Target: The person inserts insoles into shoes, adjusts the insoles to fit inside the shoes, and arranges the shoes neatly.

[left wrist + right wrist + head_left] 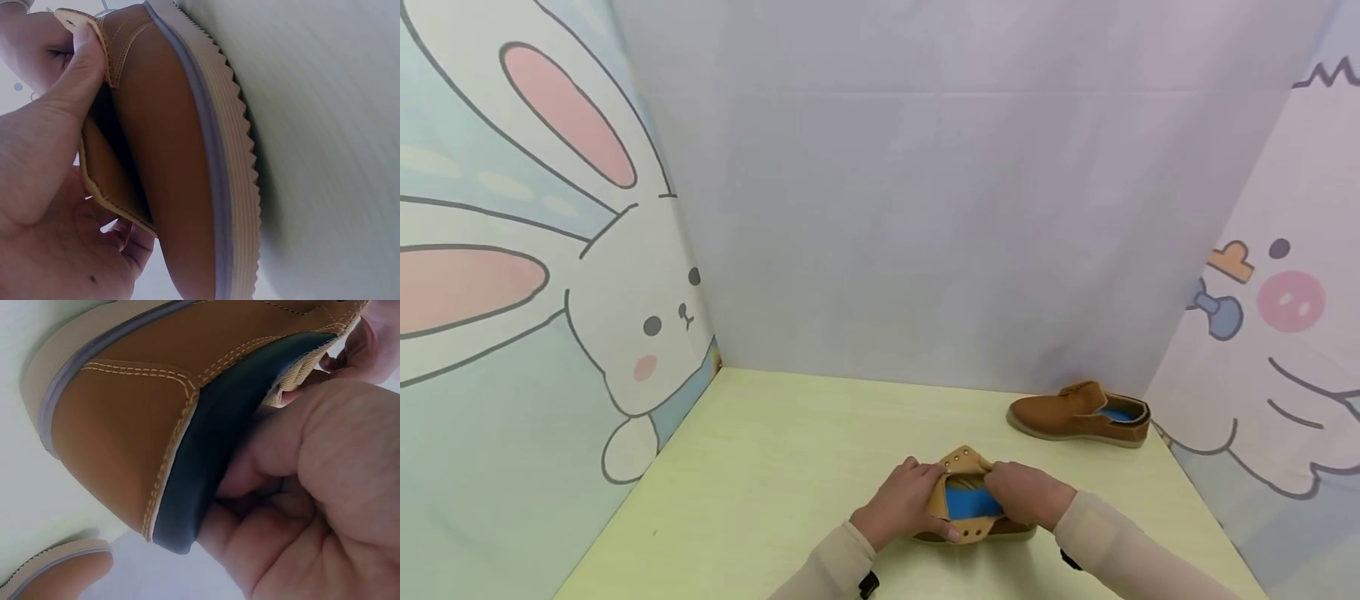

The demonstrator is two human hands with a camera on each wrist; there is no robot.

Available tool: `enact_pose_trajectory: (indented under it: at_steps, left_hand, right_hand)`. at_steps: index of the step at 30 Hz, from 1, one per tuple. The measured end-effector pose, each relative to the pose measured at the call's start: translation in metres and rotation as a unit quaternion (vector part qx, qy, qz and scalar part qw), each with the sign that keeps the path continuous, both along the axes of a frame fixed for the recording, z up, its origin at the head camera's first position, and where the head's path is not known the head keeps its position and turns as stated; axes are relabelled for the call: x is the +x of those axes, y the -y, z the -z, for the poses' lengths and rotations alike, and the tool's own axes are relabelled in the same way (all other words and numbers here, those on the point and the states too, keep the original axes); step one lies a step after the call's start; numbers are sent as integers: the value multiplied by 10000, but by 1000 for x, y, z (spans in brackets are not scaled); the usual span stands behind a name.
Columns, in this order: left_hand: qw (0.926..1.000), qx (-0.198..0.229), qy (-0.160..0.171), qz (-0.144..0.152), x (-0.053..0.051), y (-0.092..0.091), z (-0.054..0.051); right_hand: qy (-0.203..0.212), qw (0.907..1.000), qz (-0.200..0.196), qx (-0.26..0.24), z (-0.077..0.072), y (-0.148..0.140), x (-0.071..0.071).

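Observation:
A brown leather shoe (973, 505) with a blue insole is held low at the front of the table, its opening facing up. My left hand (904, 503) grips its tan lace flaps; in the left wrist view the thumb presses one eyelet flap (100, 47) while the fingers lie at the tan edge opposite. At the heel end, my right hand (1028, 495) holds the dark padded collar (212, 437), with fingertips reaching inside the opening, partly hidden. The ridged sole (234, 162) shows in the left wrist view.
A matching brown shoe (1060, 417) stands at the back right of the pale yellow table (760, 450). A grey wall sheet (910, 233) rises behind. Side panels with a cartoon rabbit (625, 333) and a pink-cheeked figure (1247, 367) border the table.

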State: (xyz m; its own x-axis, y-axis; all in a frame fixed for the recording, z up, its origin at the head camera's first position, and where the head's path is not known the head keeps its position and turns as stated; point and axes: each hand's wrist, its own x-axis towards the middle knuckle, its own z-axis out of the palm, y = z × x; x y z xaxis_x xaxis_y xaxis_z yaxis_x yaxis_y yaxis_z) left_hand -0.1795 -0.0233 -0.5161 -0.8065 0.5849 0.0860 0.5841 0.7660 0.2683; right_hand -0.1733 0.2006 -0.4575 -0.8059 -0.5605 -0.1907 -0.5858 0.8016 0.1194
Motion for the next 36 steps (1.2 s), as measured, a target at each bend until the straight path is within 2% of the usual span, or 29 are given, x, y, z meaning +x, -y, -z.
enact_pose_trajectory:
  at_steps: [6, 9, 13, 16, 21, 28, 34, 36]
  left_hand:
    - [10000, 2, -66, -1, 1, -1, 1]
    - [10000, 73, -40, 19, 2, -2, 0]
    - [10000, 80, 1, 19, 4, -2, 0]
    - [10000, 14, -46, 12, 3, -1, 0]
    - [9999, -45, -90, 12, 1, 0, -2]
    - [10000, -54, -36, 23, 0, 0, 0]
    - [10000, -2, 6, -22, 2, 0, -1]
    - [10000, 17, 23, -39, 3, 1, 0]
  right_hand:
    - [41, 9998, -182, -91, 2, -2, 1]
    - [331, 9988, -252, -262, -2, -2, 2]
    - [900, 9920, -660, -589, -4, -2, 0]
    - [1118, 9877, -839, -704, -3, 0, -3]
    - [1163, 9882, -713, -693, -3, 4, -6]
    - [921, 9849, -1143, -914, 4, 12, -7]
    - [1048, 9875, -853, -813, 6, 15, -9]
    - [965, 9884, -858, -797, 5, 17, -9]
